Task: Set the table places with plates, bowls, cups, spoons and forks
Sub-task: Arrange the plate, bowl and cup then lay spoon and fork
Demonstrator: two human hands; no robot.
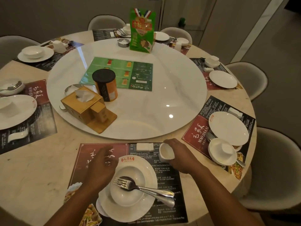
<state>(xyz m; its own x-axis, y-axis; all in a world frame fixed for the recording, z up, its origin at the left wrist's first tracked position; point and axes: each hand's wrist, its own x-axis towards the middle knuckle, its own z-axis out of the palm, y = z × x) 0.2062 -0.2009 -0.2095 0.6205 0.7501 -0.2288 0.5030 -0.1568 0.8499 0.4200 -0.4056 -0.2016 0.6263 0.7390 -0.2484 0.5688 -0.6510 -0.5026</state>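
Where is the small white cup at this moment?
In the head view, the small white ceramic cup is in the right hand, right of centre, beside the white rectangular rest and above the round white plate.

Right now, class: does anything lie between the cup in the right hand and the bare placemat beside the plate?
Nothing visible does. The right hand holds the cup over the placemat, right of the plate. The white rest sits left of the cup, apart.

Turntable (pixel 146 115) front clear; tissue box (pixel 84 106) blocks left.
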